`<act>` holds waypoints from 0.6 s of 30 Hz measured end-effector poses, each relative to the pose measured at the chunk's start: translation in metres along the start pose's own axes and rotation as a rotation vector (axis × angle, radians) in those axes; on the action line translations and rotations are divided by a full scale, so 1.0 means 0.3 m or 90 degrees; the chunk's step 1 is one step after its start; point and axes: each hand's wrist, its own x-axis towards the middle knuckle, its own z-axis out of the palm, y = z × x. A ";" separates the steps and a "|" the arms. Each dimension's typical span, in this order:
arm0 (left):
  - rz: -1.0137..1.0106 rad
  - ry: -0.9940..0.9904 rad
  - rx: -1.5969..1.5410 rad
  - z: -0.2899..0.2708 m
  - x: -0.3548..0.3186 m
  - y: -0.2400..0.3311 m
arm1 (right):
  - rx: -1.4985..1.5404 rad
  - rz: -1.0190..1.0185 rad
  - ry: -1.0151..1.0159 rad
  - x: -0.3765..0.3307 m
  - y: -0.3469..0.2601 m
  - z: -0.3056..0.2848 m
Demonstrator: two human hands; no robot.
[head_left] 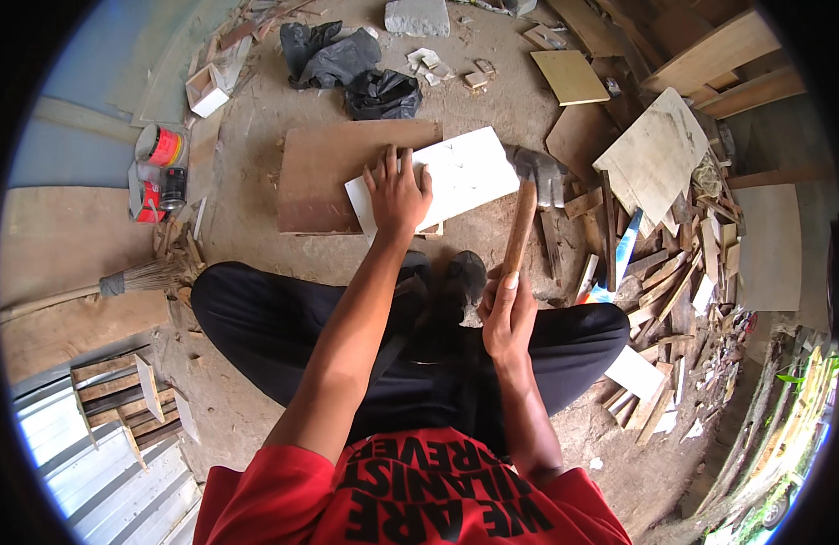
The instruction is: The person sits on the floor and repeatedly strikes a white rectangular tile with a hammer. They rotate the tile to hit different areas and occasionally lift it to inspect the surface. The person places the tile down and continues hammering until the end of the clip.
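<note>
My left hand [398, 193] lies flat, fingers spread, on a white rectangular board [465, 173]. That board rests on a brown plywood sheet [328, 173] on the dirt floor in front of my crossed legs. My right hand [507, 313] grips the wooden handle of a hammer [521, 227]. The hammer's grey metal head [542, 171] sits just beyond the right end of the white board. My black shoes [456, 277] are close below the board.
Black plastic bags [351, 68] and a grey block [417, 16] lie beyond the plywood. Paint cans [160, 145] and a broom [119, 283] are at the left. Wood offcuts and boards [660, 154] are piled at the right. Pale slats [129, 400] sit at the lower left.
</note>
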 end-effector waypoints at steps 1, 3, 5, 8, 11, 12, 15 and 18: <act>0.000 0.002 -0.001 0.001 -0.002 -0.002 | -0.014 -0.015 0.000 0.014 0.012 0.002; 0.005 0.010 0.012 0.006 -0.003 0.000 | -0.043 -0.052 0.000 0.052 0.052 0.002; 0.007 0.019 0.029 0.006 0.002 -0.001 | -0.097 -0.006 -0.048 0.084 0.155 -0.018; 0.004 0.021 0.026 0.001 0.013 0.000 | -0.164 0.179 -0.075 0.076 0.165 -0.036; -0.003 -0.001 -0.012 0.000 0.001 0.005 | -0.042 0.165 -0.045 0.033 0.045 -0.034; -0.004 -0.005 -0.013 -0.002 0.008 0.004 | -0.028 0.118 -0.030 0.031 0.002 -0.027; 0.000 0.009 -0.001 -0.002 0.006 0.000 | -0.021 -0.072 -0.010 0.054 -0.049 -0.018; 0.003 0.011 0.003 -0.003 0.006 0.001 | -0.091 -0.153 -0.005 0.081 0.094 -0.033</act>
